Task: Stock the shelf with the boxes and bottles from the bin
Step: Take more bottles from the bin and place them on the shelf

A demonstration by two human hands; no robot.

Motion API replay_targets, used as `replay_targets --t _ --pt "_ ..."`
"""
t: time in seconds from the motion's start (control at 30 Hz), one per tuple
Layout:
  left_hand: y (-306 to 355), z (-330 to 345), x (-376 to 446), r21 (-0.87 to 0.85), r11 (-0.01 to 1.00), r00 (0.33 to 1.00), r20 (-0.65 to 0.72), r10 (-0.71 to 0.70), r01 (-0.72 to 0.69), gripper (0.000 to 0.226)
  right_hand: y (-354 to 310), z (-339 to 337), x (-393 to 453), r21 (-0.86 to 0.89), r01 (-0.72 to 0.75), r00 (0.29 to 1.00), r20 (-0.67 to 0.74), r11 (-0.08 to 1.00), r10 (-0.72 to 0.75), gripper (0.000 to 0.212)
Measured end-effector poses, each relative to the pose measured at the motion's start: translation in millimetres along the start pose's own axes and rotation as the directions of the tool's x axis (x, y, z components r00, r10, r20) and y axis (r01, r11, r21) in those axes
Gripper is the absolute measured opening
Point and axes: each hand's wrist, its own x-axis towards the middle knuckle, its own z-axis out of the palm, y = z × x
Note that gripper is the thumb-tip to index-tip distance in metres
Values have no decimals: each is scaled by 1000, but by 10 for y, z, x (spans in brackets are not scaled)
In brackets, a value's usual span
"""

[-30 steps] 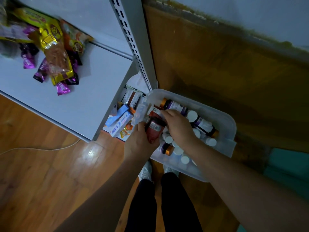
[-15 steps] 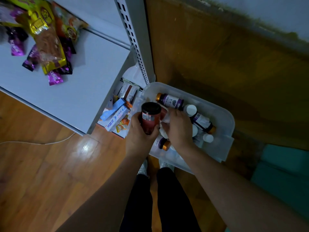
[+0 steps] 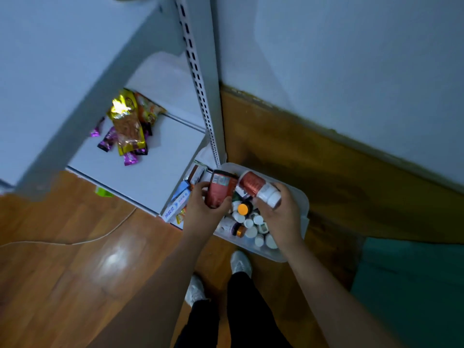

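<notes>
A view from above, looking down a person's arms toward a wooden floor. The left hand point(image 3: 204, 209) grips a dark red bottle point(image 3: 220, 188): the fingers curl over its left side and the thumb presses its lower right side, so the bottle stands out above the knuckles. The right hand point(image 3: 281, 214) grips a second red bottle with a white cap point(image 3: 259, 188), lying tilted, cap toward the palm; the fingertips curl around the cap end while the red body juts out up and to the left. The two bottles sit just beside each other, both held above the clear plastic bin point(image 3: 300, 197).

The bin rests on the floor against the foot of the shelf's perforated upright post point(image 3: 198, 89). Inside lie more small bottles point(image 3: 247, 222) with white and orange caps, heaped toward its near edge. To the bin's left, on the lowest shelf level, several boxes point(image 3: 179, 200) lie at the front right corner. Snack packets point(image 3: 128, 126) lie on the white shelf point(image 3: 150, 172) above, toward its back edge. White shoes point(image 3: 241, 263) and dark trousers show below.
</notes>
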Motion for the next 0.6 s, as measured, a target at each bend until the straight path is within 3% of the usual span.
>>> replay_targets --t 0.13,0.33,0.5,0.6 --pt "189 -547 -436 -99 995 999 -26 -18 15 53 -643 -181 -345 90 6 999 50 996 -10 43" --pt "62 -1672 -1177 -255 966 987 -145 -73 34 37 -1483 -11 -1101 184 59 965 242 981 -103 41" --pt "-264 -2770 -1756 -309 950 977 -181 -111 51 51 -2150 508 -1864 227 187 898 356 956 -260 36" --pt "-381 -3399 -2066 -286 958 978 -201 -59 -1 55 -2556 868 -2193 253 260 852 394 932 -344 39"
